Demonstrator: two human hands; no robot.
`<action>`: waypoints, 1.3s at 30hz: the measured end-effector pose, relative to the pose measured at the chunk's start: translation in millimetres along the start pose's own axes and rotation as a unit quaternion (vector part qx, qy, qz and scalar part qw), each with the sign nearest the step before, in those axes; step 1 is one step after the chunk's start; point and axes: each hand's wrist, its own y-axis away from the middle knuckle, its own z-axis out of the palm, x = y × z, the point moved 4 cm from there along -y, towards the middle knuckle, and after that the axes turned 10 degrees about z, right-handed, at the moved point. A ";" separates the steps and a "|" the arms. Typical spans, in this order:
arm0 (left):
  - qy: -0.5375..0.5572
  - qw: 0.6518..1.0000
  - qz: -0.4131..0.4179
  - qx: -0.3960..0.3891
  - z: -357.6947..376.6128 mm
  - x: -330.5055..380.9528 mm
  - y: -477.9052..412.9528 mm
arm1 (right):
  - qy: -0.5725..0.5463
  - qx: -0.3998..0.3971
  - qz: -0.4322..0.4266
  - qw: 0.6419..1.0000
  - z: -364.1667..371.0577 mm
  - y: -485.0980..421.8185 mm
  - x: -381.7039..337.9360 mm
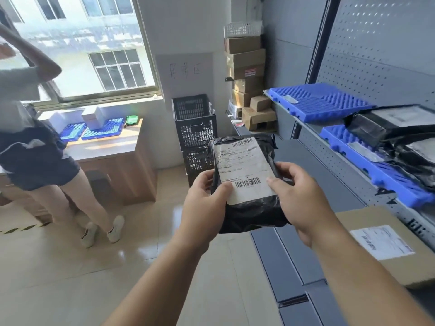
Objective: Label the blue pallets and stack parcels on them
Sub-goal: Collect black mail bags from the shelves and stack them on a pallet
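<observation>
Daylight from a large window (77,43) gleams on beige floor tiles (58,267) (grey pegboard shelving (381,55) lines the right).

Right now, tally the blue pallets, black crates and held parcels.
Blue pallets: 4
Black crates: 2
Held parcel: 1
Total: 7

Left hand (205,203) and right hand (300,198) grip a black parcel (249,184), label up, near a shelf's (313,130) blue pallets (320,102).
</observation>
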 end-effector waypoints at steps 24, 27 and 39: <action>0.037 0.950 0.047 -0.305 245.5 32.4 -255.2 | 0.005 0.304 -0.009 0.953 -141.1 -181.1 -57.8; 0.036 0.940 0.067 -0.332 282.2 40.7 -269.6 | -0.005 0.328 -0.008 0.945 -166.0 -193.4 -58.0; 0.060 0.861 0.083 -0.499 416.8 48.4 -303.0 | -0.023 0.479 0.053 0.876 -235.6 -218.5 -50.1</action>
